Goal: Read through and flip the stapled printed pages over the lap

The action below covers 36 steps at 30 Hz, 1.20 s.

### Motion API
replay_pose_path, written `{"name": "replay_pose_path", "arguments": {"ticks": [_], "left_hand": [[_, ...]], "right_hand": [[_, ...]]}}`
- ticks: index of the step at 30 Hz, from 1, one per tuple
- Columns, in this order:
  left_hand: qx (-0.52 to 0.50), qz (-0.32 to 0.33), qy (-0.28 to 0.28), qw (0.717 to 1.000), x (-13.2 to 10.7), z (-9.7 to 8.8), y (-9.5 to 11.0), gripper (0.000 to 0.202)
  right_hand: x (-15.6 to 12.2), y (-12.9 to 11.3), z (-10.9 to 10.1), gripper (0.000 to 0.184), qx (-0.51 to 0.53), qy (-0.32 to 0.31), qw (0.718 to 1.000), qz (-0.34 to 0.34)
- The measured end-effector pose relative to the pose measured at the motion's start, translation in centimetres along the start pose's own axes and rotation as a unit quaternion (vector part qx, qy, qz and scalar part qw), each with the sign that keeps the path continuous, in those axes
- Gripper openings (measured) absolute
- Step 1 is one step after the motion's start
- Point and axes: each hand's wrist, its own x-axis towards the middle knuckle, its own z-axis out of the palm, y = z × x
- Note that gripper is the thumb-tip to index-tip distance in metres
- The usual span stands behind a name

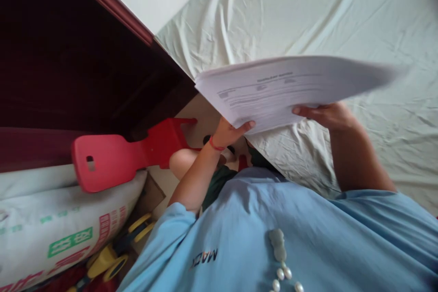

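A stack of printed white papers is held up in front of me, above the edge of a pale cloth. My left hand, with a red band at the wrist, grips the near left corner, thumb on top. On the near right edge, my right hand holds the same stack with its thumb over the front. The fingers of both hands are mostly hidden beneath the sheets. The right end of the papers is blurred, and small lines of text show on the top sheet.
Wrinkled pale cloth spreads over the surface ahead and to the right. At left stand a red plastic chair, a large white printed sack and a yellow-and-blue object. Dark red furniture rises at upper left.
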Motion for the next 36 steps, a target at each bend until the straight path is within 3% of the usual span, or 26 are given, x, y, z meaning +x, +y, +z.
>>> {"name": "replay_pose_path", "arguments": {"ticks": [4,10,16,18,21,26,31,36], "left_hand": [[-0.033,-0.028,0.030,0.999,-0.2,0.5,0.4,0.087],[-0.061,-0.056,0.007,0.997,-2.4,1.1,-0.2,0.069],[-0.242,-0.211,0.105,0.941,-6.1,3.8,-3.6,0.069],[-0.251,-0.216,0.158,0.930,-6.8,4.4,-4.5,0.068],[-0.198,-0.196,0.210,0.937,-7.5,4.7,-5.4,0.067],[-0.170,-0.222,0.184,0.942,-8.1,4.4,-5.8,0.061],[-0.149,-0.267,0.136,0.942,-8.7,3.8,-5.1,0.068],[-0.134,-0.273,0.136,0.943,-9.1,3.9,-5.1,0.077]], "right_hand": [[-0.1,-0.4,0.8,0.059,0.020,0.018,1.000,0.006],[-0.8,-0.8,0.9,0.051,0.107,-0.015,0.991,0.084],[-3.9,1.5,2.5,0.055,0.128,-0.022,0.969,0.208],[-4.9,2.6,3.1,0.055,0.094,-0.035,0.970,0.220],[-6.0,3.6,3.6,0.053,-0.022,-0.013,0.978,0.208],[-6.6,3.7,3.8,0.043,-0.189,0.072,0.965,0.166],[-6.3,3.7,3.8,0.043,-0.207,0.070,0.960,0.172],[-6.4,3.7,4.0,0.047,-0.182,0.113,0.965,0.151]]}}
